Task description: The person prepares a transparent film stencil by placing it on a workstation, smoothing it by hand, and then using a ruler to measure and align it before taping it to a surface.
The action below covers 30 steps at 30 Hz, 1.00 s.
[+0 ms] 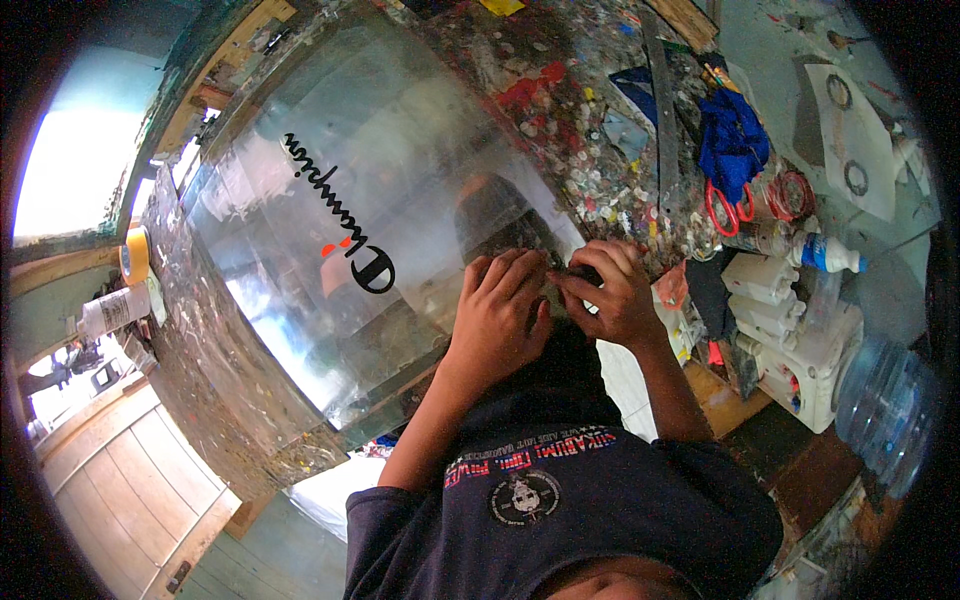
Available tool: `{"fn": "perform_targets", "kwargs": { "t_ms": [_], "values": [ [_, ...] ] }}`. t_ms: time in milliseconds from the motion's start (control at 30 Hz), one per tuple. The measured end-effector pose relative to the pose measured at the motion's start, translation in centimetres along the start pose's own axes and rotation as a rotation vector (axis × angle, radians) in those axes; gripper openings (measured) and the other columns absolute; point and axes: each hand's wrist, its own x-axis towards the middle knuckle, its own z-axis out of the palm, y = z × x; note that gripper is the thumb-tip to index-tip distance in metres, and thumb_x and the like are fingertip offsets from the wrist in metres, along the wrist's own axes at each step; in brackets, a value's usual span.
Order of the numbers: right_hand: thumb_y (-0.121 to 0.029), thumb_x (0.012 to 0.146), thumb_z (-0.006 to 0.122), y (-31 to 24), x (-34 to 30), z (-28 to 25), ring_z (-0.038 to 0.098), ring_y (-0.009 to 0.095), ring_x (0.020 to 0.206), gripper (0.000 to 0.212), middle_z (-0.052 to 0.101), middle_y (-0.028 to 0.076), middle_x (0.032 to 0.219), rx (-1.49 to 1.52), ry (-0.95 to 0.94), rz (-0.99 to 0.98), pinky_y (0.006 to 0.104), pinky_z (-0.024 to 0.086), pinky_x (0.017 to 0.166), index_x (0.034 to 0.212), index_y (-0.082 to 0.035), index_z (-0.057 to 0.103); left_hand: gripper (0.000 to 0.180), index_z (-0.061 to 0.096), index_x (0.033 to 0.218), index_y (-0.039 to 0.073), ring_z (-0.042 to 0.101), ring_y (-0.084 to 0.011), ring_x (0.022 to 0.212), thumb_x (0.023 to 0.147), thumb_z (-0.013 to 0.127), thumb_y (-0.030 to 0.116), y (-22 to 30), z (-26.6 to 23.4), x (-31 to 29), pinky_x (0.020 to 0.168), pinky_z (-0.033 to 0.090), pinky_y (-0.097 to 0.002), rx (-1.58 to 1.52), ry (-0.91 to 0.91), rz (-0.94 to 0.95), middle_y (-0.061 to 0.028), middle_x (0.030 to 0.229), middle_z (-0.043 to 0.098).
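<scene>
My left hand [503, 308] is closed at the near edge of a shiny clear sheet [420, 160], its fingers curled and its thumb tucked in. Just right of it my right hand [612, 292] is closed too, thumb and forefinger pinched close to the left fingertips. Whatever lies between the fingers is too small and dark to name. Flat on the sheet is black script lettering [335, 205] with a small red-orange piece [338, 245] beside it. The sheet reflects light and a dark shape.
A paint-spattered tabletop [560, 110] borders the sheet. At right lie red-handled scissors [728, 208], a blue cloth [732, 140], white jugs [790, 345] and a large water bottle [888, 405]. A yellow tape roll [135, 255] and a pale bottle [112, 312] stand at left.
</scene>
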Motion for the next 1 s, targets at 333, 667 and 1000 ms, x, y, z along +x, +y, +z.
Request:
{"fn": "perform_targets", "kwargs": {
  "t_ms": [333,667,1000],
  "values": [
    [-0.024,0.084,0.069,0.1,-0.1,0.4,0.059,0.031,0.108,0.027,0.063,0.008,0.109,-0.002,0.032,-0.014,0.0462,0.044,0.095,0.11,-0.017,0.075,0.043,0.063,0.117,0.0,0.054,-0.0294,0.121,0.077,0.069,0.014,-0.2,0.1,-0.1,0.104,0.039,-0.0462,0.019,-0.003,0.001,-0.0127,0.127,0.06],
    [-0.022,0.083,0.068,0.3,-0.2,0.8,0.06,0.032,0.106,0.03,0.063,0.007,0.107,-0.011,0.119,0.062,0.0456,0.045,0.09,0.111,-0.014,0.074,0.042,0.064,0.117,0.0,0.054,-0.0302,0.121,0.079,0.07,0.016,-0.3,0.5,-0.2,0.104,0.039,-0.0467,0.028,0.009,0.015,-0.013,0.128,0.06],
    [-0.01,0.083,0.068,-0.1,-0.1,0.7,0.061,0.034,0.102,0.025,0.064,0.012,0.104,0.215,0.323,0.22,0.0435,0.048,0.092,0.107,-0.007,0.074,0.036,0.065,0.112,0.001,0.058,-0.0315,0.115,0.079,0.071,0.014,0.6,-1.8,0.7,0.101,0.042,-0.0478,0.02,0.188,0.115,-0.0149,0.123,0.063]
  ]
}}
